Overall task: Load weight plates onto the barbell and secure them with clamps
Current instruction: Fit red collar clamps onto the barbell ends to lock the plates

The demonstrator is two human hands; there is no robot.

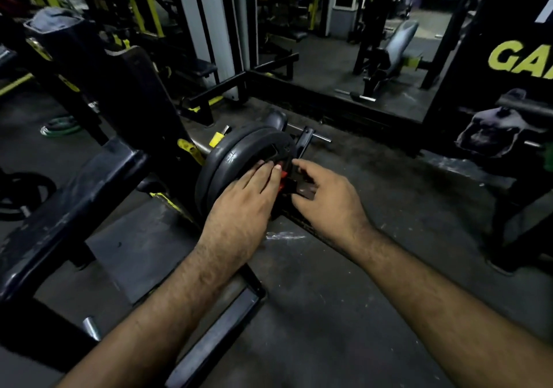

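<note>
Both bare forearms reach forward and low, converging. The left hand (239,205) lies flat, palm down, fingers (263,175) straight and pressed together. The right hand (326,199) is curled, knuckles up, thumb and fingertips pinched inward toward the left fingertips.

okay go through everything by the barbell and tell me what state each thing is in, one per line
Weight plates: two, on the bar, standing on edge side by side.
Clamp: red and black, against the outer plate; locked or not, cannot tell.
Left hand: flat on the outer plate.
Right hand: gripping the clamp.
</note>
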